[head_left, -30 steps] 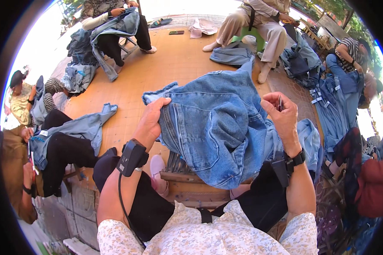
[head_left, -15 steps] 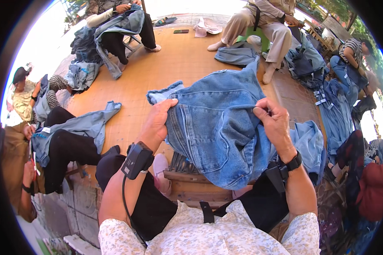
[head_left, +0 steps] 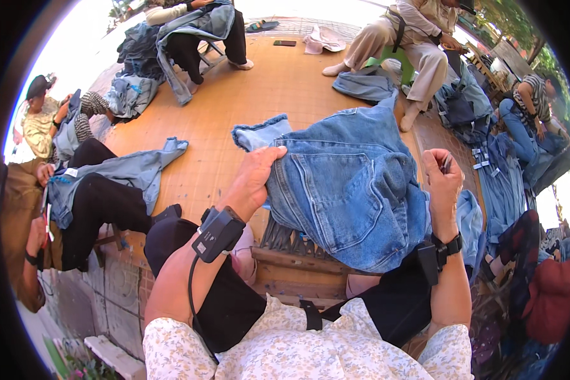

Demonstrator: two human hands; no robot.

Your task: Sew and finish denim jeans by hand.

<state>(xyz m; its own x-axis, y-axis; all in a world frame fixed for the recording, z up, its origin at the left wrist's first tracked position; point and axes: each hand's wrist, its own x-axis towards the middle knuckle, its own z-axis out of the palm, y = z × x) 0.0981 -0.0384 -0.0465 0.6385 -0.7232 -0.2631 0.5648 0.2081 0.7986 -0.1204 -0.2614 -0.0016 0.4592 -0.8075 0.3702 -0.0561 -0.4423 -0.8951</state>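
A pair of blue jeans [head_left: 345,196] hangs over my lap, a patch pocket facing up and a frayed hem [head_left: 259,133] showing at its far left. My left hand [head_left: 259,174] pinches the jeans at their left edge, thumb on top. Just right of the cloth, my right hand [head_left: 445,177] is raised with fingers curled together. A small dark tip shows between those fingers, too little to name. The right hand looks apart from the jeans. Black strapped devices sit on both my wrists.
Past the jeans lies an orange-brown mat [head_left: 234,95]. Seated people with denim garments surround it, one pair of pale trousers [head_left: 418,63] at far right. Denim heaps [head_left: 500,171] lie along the right. A wooden slatted stool [head_left: 291,259] stands between my legs.
My right hand has left the cloth and moved to the right, fingers curled. My left hand still grips the jeans, which have shifted slightly right in view.
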